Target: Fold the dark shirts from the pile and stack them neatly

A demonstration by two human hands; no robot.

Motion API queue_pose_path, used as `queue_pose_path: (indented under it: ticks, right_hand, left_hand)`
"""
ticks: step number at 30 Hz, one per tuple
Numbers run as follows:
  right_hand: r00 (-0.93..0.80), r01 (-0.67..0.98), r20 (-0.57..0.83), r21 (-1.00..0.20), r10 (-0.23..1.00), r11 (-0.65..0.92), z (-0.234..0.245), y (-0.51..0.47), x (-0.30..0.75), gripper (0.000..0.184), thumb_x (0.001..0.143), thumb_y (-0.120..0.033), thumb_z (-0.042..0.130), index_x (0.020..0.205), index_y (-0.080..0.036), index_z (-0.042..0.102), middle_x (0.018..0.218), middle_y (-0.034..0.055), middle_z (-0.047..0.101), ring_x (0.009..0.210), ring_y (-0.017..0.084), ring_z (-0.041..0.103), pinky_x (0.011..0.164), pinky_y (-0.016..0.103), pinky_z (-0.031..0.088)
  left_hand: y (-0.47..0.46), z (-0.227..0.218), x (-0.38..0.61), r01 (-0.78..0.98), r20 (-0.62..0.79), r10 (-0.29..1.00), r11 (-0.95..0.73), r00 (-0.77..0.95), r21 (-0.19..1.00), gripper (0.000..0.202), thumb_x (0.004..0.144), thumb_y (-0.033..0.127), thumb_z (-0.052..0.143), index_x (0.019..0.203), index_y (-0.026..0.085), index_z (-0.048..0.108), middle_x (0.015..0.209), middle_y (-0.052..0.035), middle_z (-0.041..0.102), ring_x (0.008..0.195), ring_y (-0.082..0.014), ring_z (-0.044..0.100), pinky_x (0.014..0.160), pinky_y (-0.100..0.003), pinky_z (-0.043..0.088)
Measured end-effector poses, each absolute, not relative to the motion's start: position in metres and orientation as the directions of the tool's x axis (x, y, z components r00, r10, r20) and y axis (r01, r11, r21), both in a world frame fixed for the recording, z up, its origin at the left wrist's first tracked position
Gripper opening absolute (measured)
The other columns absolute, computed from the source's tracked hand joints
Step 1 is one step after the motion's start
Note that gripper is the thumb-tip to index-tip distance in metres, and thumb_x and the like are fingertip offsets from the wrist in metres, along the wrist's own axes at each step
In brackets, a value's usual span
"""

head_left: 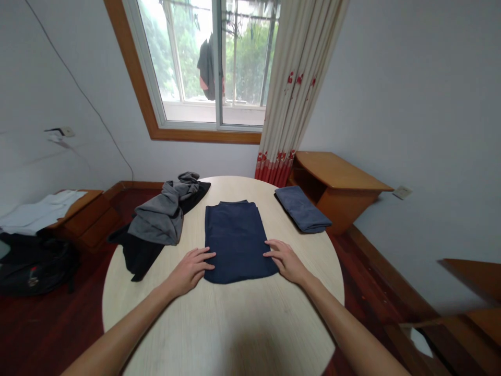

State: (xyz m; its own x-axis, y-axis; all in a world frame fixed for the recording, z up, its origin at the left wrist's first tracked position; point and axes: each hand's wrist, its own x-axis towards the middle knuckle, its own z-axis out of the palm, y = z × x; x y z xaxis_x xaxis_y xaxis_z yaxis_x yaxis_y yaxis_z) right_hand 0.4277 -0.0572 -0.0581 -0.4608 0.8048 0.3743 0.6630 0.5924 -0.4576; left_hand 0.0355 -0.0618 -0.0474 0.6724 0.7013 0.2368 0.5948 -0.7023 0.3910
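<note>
Forearms angled inward, left hand and right hand flat on navy cloth

cloth on table before window

Navy garment: smooth matt cloth. Gray garment: matt cloth, wrinkled. Desk: smooth wood-grain top. Cabinet: wood, slight sheen.

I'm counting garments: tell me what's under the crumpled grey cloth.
Black fabric sticks out from under the crumpled grey cloth at its near end and right side, onto the round pale table. Whether it's one piece is hidden by the grey.
</note>
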Motion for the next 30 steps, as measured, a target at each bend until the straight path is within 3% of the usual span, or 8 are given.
queue_pose_path:
  ticks: [4, 9, 12, 15, 17, 20, 25, 30]
  right_hand:
    - [-0.435, 0.589, 0.418, -0.538, 0.797, 0.603, -0.042, -0.07, 0.429, 0.03, 0.093, -0.016, 0.046, 0.101, -0.026, 0.074, 0.128, 0.0097, 0.065, 0.127, 0.026, 0.053, 0.108, 0.051, 0.039]
    - [-0.307, 0.426, 0.441, -0.729, 0.843, 0.536, -0.009, -0.034, 0.413, 0.022, 0.092, -0.028, 0.051, 0.099, -0.021, 0.072, 0.104, 0.0079, 0.072, 0.103, 0.023, 0.064, 0.096, 0.039, 0.047]
    - [-0.05, 0.453, 0.332, -0.833, 0.942, 0.317, -0.005, 0.015, 0.394, 0.03, 0.092, -0.036, 0.046, 0.098, -0.017, 0.069, 0.094, 0.0076, 0.072, 0.091, 0.023, 0.065, 0.085, 0.035, 0.049]
    - [0.104, 0.515, 0.145, -0.854, 0.984, 0.072, -0.017, 0.046, 0.382, 0.034, 0.094, -0.039, 0.047, 0.11, -0.016, 0.065, 0.097, 0.0094, 0.072, 0.092, 0.023, 0.065, 0.085, 0.035, 0.048]
    - [0.099, 0.562, 0.067, -0.827, 0.993, 0.0, -0.029, 0.05, 0.383, 0.041, 0.092, -0.042, 0.053, 0.122, -0.015, 0.06, 0.094, 0.0095, 0.071, 0.091, 0.023, 0.066, 0.085, 0.035, 0.048]
    - [0.017, 0.608, 0.074, -0.793, 0.997, 0.048, -0.043, 0.042, 0.39, 0.055, 0.087, -0.044, 0.062, 0.133, -0.014, 0.052, 0.086, 0.0061, 0.069, 0.084, 0.022, 0.065, 0.08, 0.035, 0.049]
    - [-0.027, 0.612, 0.149, -0.779, 0.988, 0.135, -0.05, 0.03, 0.394, 0.052, 0.083, -0.026, 0.063, 0.132, -0.017, 0.051, 0.083, 0.0016, 0.068, 0.08, 0.02, 0.064, 0.08, 0.035, 0.049]
    - [-0.026, 0.684, 0.192, -0.713, 0.981, 0.158, -0.05, 0.018, 0.388, 0.052, 0.086, -0.022, 0.058, 0.137, -0.016, 0.049, 0.104, 0.0094, 0.071, 0.096, 0.022, 0.066, 0.088, 0.034, 0.048]
  left_hand:
    - [-0.07, -0.038, 0.029, 0.52, 0.349, 0.679, -0.726, 0.645, 0.451, 0.035, 0.092, 0.013, 0.044, 0.108, 0.027, 0.073, 0.127, -0.0049, 0.07, 0.129, -0.0238, 0.055, 0.117, -0.052, 0.028]
    - [-0.031, 0.003, 0.04, 0.386, 0.403, 0.807, -0.569, 0.432, 0.726, 0.036, 0.096, 0.042, 0.047, 0.101, 0.02, 0.075, 0.102, -0.0092, 0.076, 0.096, -0.0233, 0.067, 0.093, -0.037, 0.049]
    - [0.017, 0.011, 0.062, 0.307, 0.313, 0.938, -0.345, 0.151, 0.887, 0.052, 0.085, 0.065, 0.055, 0.093, 0.016, 0.072, 0.089, -0.0086, 0.073, 0.084, -0.0231, 0.065, 0.077, -0.033, 0.051]
    - [0.047, -0.011, 0.072, 0.185, 0.078, 0.997, -0.077, 0.004, 0.98, 0.071, 0.073, 0.077, 0.058, 0.102, 0.013, 0.067, 0.074, -0.0034, 0.065, 0.065, -0.0181, 0.059, 0.061, -0.029, 0.045]
    - [0.049, -0.034, 0.068, 0.189, -0.008, 1.0, 0.007, 0.004, 0.982, 0.08, 0.068, 0.074, 0.065, 0.119, 0.012, 0.06, 0.067, 0.0017, 0.059, 0.059, -0.016, 0.055, 0.058, -0.027, 0.042]
    - [0.036, -0.058, 0.057, 0.287, 0.016, 0.998, -0.035, 0.068, 0.957, 0.083, 0.067, 0.059, 0.075, 0.131, 0.012, 0.051, 0.066, 0.0063, 0.055, 0.061, -0.0148, 0.054, 0.062, -0.027, 0.042]
    - [0.019, -0.055, 0.054, 0.449, 0.092, 0.99, -0.132, 0.111, 0.883, 0.058, 0.073, 0.042, 0.068, 0.124, 0.017, 0.055, 0.065, 0.0082, 0.052, 0.061, -0.0138, 0.052, 0.066, -0.028, 0.041]
    - [0.009, -0.043, 0.058, 0.551, 0.101, 0.987, -0.153, 0.122, 0.821, 0.044, 0.078, 0.036, 0.061, 0.118, 0.02, 0.055, 0.066, 0.007, 0.052, 0.063, -0.015, 0.053, 0.068, -0.028, 0.04]
